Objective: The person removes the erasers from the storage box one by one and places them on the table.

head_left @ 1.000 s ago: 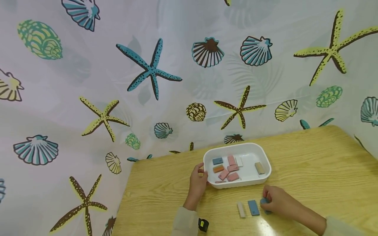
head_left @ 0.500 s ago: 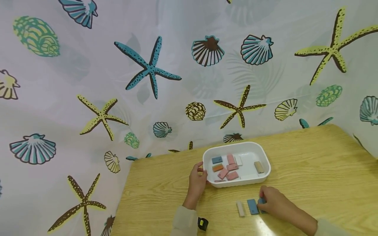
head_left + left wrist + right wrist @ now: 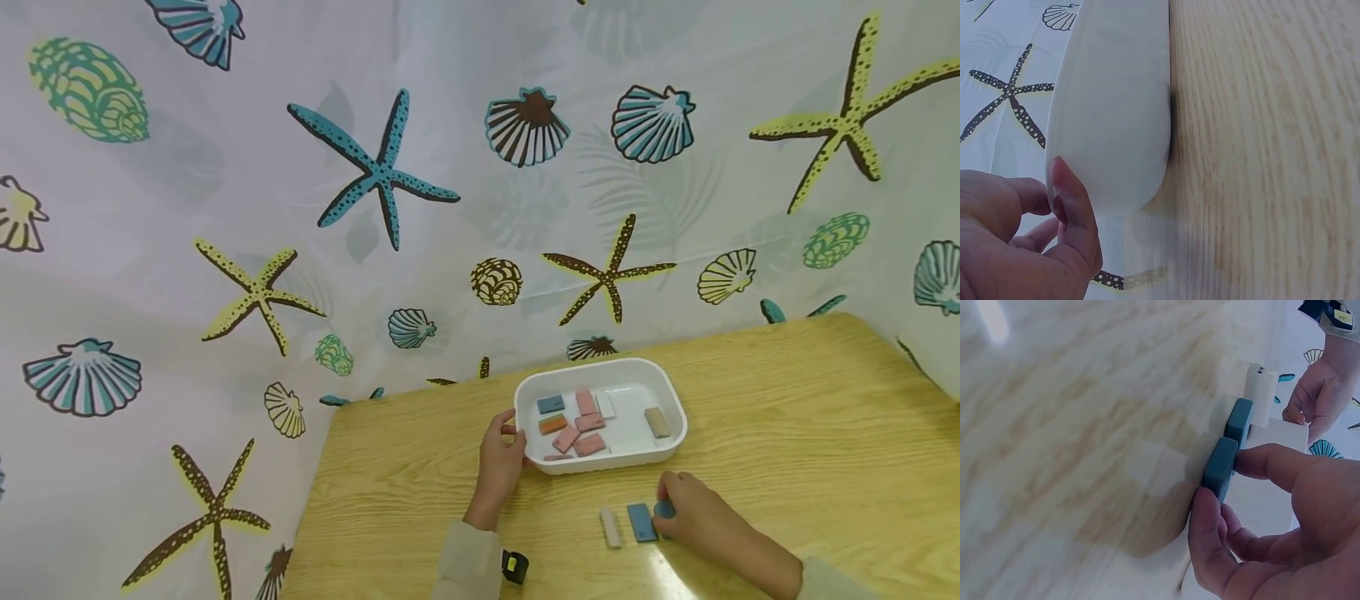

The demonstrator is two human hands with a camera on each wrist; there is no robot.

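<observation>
A white tray (image 3: 670,399) on the wooden table (image 3: 787,433) holds several small blocks: pink, blue, orange, white and tan. My left hand (image 3: 501,458) grips the tray's left rim (image 3: 1110,125), thumb on the outer wall. In front of the tray lie a white block (image 3: 611,527) and a blue block (image 3: 641,522) side by side. My right hand (image 3: 693,512) pinches a second blue block (image 3: 1220,467) on the table, right beside the first blue block (image 3: 1239,420) and the white block (image 3: 1261,394).
A sea-themed curtain (image 3: 375,183) with starfish and shells hangs behind and to the left of the table. The table's left edge (image 3: 307,517) runs close to my left forearm. Bare wood spreads to the right of the tray.
My right hand has slid the second blue block a little to the left, closer to the first blue block. The left hand stays on the tray's rim.
</observation>
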